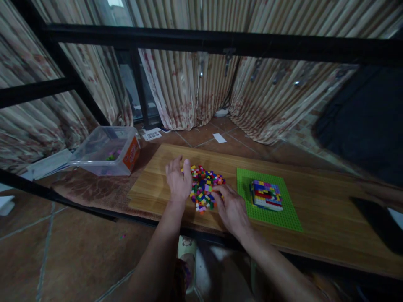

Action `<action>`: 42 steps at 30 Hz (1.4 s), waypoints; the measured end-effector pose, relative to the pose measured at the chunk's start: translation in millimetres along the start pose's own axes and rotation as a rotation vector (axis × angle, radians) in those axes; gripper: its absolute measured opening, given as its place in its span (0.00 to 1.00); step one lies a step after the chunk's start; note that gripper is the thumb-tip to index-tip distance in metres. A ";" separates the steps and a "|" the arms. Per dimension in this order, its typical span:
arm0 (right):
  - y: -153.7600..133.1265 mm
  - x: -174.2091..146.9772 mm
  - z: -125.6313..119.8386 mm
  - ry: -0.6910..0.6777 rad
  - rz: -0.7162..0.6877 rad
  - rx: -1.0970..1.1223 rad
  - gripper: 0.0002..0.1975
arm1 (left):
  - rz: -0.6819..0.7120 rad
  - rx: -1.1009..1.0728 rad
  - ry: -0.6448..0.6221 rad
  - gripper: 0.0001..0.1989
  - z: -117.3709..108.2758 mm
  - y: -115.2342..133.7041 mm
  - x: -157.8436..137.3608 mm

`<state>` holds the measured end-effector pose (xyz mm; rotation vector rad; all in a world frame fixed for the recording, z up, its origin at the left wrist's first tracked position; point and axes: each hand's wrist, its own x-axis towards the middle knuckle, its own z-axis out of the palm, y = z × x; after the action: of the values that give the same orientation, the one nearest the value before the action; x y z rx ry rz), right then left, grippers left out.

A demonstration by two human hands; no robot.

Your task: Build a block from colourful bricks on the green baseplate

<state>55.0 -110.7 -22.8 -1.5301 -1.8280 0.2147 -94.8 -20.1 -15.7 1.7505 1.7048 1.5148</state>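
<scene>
A heap of small colourful toy bricks (201, 184) lies loose on the wooden board. At its left edge is my left hand (179, 180), palm down, thumb and fingers apart, with nothing seen in it. My right hand (232, 208) reaches over the right side of the heap, thumb and index finger drawn together in a pinch. Whatever those fingertips hold is too small to make out. To the right, a green studded baseplate (270, 220) carries a block built of multicoloured bricks (267, 196), with white bricks along its near side.
The wooden board (321, 209) rests on a low bench. A clear plastic box (107, 167) with an orange label and a few bricks inside stands at the left. Toward the right end lies a dark flat object (378, 222). Curtains (185, 88) and a black metal bar (201, 40) are behind.
</scene>
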 end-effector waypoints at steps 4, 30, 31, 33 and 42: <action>12.6 1.2 -26.3 0.084 0.019 0.103 0.08 | -0.151 -0.452 -0.429 0.17 0.6 34.7 -25.5; 87.2 -20.2 -108.7 0.412 0.521 0.713 0.13 | -0.457 -0.769 -0.721 0.10 50.5 82.3 -63.0; 94.7 -21.9 -115.4 0.427 0.503 0.621 0.13 | -0.450 -0.744 -0.699 0.10 50.6 80.8 -61.2; 105.5 -26.3 -123.7 0.392 0.425 0.444 0.13 | -0.445 -0.717 -0.703 0.10 51.8 79.2 -59.9; 102.5 -31.7 -106.3 0.092 0.152 -0.005 0.11 | -0.521 -0.698 -0.765 0.11 72.3 85.6 -80.0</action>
<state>202.0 -144.5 -16.5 -1.6567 -1.6440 0.2078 29.7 -78.6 -17.7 1.1465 0.9539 0.8627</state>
